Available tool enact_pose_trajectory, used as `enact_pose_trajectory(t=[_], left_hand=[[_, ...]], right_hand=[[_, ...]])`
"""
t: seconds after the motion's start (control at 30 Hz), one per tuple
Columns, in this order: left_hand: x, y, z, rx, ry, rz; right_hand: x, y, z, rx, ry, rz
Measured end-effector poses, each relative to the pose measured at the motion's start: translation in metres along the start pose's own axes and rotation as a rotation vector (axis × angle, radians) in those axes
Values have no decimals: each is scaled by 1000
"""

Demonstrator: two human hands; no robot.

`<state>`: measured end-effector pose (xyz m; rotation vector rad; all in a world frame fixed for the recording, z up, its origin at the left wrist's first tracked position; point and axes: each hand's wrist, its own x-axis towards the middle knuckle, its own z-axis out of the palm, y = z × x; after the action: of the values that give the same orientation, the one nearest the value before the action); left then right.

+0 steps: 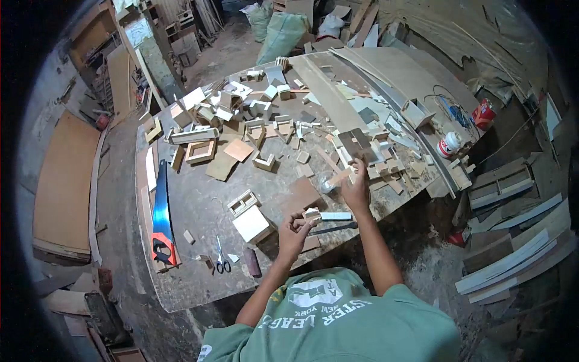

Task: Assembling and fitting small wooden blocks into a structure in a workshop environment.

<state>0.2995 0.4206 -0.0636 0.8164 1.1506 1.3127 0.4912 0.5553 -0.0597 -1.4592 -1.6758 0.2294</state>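
Note:
My left hand is closed on a small wooden block near the front edge of the table. To its right lie a pale flat strip and a dark bar. Farther out, my right hand pinches a small flat wood piece. Just beyond its tip is a small clear plastic container; whether they touch I cannot tell. A brown board lies between the hands. Left of my left hand stand a pale wooden box and a small wooden frame.
A blue-bladed handsaw lies along the left edge, with scissors and a dark red block nearer me. Wooden offcuts pile up farther back. At the right stand a white tub and a red can.

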Motion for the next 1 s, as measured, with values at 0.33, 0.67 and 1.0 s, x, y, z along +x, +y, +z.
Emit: enact_pose_trajectory(t=[0.33, 0.67, 1.0], left_hand=[[-27, -6, 9, -162, 8, -126], [-68, -20, 39, -314, -29, -196], [-158, -43, 59, -358, -209, -310]], right_hand=[[-92, -5, -39, 151, -16, 65], [-187, -27, -73, 830, -272, 326], [-259, -68, -133, 1127, -10, 484]])
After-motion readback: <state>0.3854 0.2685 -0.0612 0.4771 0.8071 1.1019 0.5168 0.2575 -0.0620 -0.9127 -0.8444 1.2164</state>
